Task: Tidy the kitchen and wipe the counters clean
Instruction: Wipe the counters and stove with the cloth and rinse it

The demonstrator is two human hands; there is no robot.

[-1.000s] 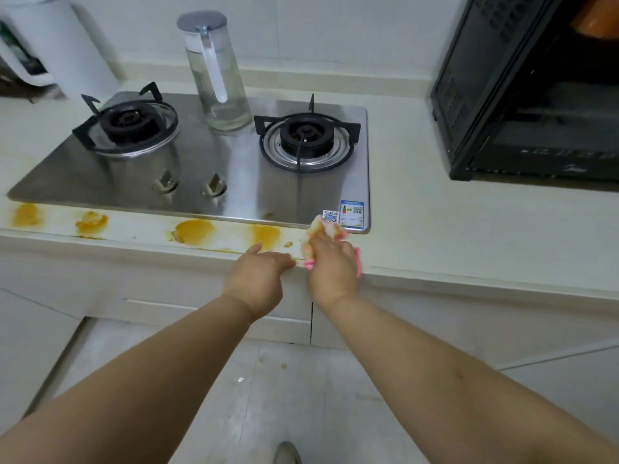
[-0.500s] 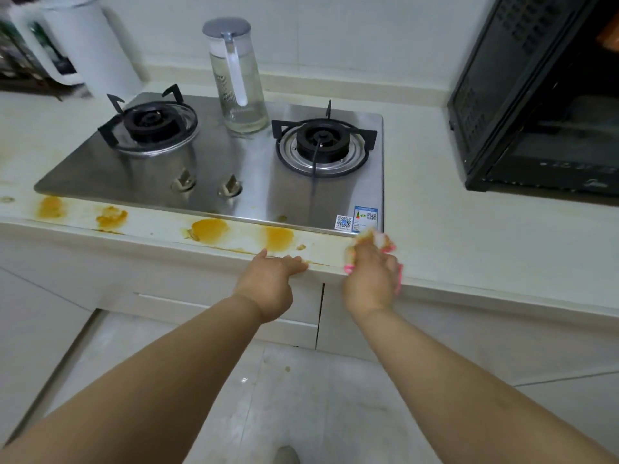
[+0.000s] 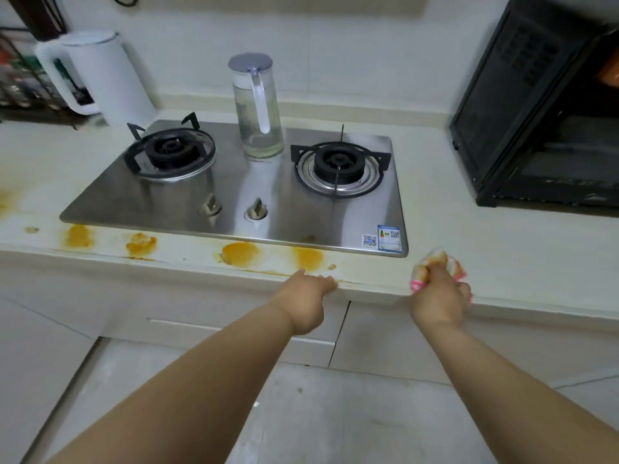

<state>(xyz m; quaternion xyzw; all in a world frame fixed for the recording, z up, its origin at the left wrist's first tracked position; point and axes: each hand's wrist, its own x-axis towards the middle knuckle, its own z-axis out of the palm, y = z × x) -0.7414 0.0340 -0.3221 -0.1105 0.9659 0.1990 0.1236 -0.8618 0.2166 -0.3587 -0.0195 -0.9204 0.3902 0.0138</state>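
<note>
My right hand (image 3: 438, 298) is closed around a bunched pink and white cloth (image 3: 435, 262) stained orange, pressed on the cream counter (image 3: 502, 249) at its front edge, right of the steel gas hob (image 3: 234, 192). My left hand (image 3: 306, 296) rests with curled fingers on the counter's front edge, holding nothing. Several orange stains run along the strip in front of the hob, the nearest one (image 3: 308, 257) just above my left hand, another orange stain (image 3: 239, 252) further left.
A clear water jug (image 3: 256, 108) stands on the hob between the two burners. A white kettle (image 3: 97, 72) sits at the back left. A black oven (image 3: 536, 105) with its door open occupies the right of the counter. Cabinet drawers and tiled floor lie below.
My right hand has slid the cloth to the right along the counter's front edge, away from the left hand. The left hand has stayed on the edge.
</note>
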